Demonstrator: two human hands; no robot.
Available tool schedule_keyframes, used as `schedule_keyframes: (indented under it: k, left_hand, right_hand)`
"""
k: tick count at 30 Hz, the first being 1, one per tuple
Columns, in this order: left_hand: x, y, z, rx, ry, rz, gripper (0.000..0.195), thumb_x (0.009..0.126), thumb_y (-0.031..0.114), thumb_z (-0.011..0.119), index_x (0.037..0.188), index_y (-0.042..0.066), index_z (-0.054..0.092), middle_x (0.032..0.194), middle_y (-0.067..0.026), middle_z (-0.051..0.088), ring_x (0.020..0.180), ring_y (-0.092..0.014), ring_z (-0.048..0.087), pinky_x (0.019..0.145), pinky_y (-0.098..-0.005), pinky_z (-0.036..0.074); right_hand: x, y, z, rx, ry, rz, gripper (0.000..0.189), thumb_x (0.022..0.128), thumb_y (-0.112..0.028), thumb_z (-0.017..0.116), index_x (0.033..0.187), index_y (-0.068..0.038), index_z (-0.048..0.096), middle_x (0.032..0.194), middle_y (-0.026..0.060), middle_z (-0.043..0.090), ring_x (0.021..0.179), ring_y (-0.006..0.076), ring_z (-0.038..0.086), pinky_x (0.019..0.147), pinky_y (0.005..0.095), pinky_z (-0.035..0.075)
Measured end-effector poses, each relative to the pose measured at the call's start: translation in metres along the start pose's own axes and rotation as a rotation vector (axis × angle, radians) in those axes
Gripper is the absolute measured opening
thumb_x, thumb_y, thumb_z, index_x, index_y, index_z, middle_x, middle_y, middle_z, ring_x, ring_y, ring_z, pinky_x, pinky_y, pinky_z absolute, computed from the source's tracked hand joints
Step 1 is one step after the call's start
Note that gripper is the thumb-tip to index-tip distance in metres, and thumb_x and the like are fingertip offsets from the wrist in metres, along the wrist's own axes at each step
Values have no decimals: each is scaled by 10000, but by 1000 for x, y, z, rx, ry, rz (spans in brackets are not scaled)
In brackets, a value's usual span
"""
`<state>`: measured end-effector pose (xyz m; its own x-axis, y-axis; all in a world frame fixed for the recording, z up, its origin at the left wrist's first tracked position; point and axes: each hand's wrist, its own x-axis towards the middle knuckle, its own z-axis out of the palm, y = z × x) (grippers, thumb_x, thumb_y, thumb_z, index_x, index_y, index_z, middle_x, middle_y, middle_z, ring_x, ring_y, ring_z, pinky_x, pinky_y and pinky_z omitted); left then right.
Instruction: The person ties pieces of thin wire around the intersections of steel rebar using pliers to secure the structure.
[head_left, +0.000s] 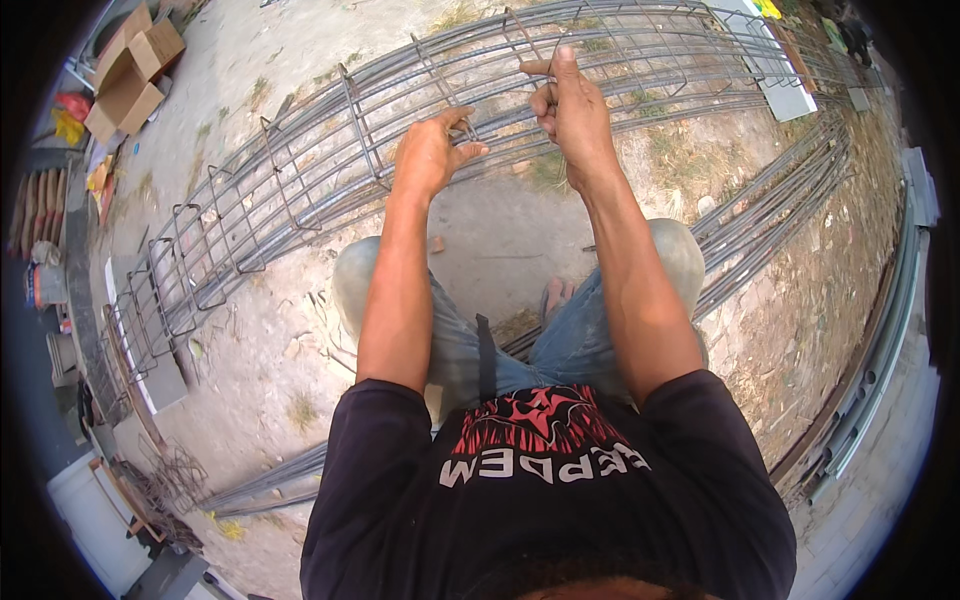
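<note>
A long cage of steel rebar (360, 124) with square stirrups stretches across the ground in front of my knees. My left hand (435, 150) is at its near side, fingers and thumb around the lower end of a stirrup; whether they grip it cannot be told. Farther right, my right hand (570, 101) is raised over the cage beside another stirrup (523, 34). Its thumb points up and its fingers are curled; a thin dark piece, perhaps tie wire, shows by the thumb, but what the hand holds is unclear.
Loose rebar (772, 217) lies at the right, with more bars (262, 480) at the lower left. Pale boards (787, 90) lie under the cage's ends. An open cardboard box (127, 82) sits at the upper left. Grey pipes (874, 360) line the right edge.
</note>
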<state>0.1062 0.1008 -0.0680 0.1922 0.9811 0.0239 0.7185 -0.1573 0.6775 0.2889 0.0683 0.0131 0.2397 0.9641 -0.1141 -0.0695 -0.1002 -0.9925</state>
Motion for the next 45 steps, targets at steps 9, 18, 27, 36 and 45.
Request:
schedule_keyframes:
  k: [9,18,27,36,45]
  left_hand:
    - [-6,-10,-5,-100,59,-128,326,772,256,867,969,23,754,854,-145,759,765,-235,724,692,-357,549]
    - [-1,-10,-6,-26,36,-203,364,774,380,852,873,37,779,790,-138,751,695,-238,704,664,-369,534]
    - [2,-4,-8,-4,-8,-273,404,776,430,834,926,56,810,821,-158,756,769,-289,733,719,-386,546]
    - [0,-10,2,-76,90,-268,286,759,335,862,891,87,813,826,-138,760,752,-266,727,706,-379,542]
    - [0,-6,-4,-104,54,-205,275,758,306,868,883,68,808,807,-151,755,684,-236,700,669,-362,532]
  right_hand:
    - [-58,68,23,121,56,355,267,995,-178,545,989,-2,745,632,-19,507,572,66,438,530,277,365]
    - [-51,115,42,-883,-117,78,293,931,-205,547,824,-10,737,828,248,709,773,410,706,719,511,540]
    - [-16,104,48,-1133,-27,-174,227,909,-245,606,859,-53,716,814,238,699,778,435,692,689,538,541]
    - [-17,79,47,-1183,-115,-264,183,878,-176,606,849,-33,718,816,224,706,786,415,706,691,513,554]
    - [73,68,18,-1120,-463,-529,138,876,-177,673,867,-44,712,851,187,701,798,378,680,718,477,532]
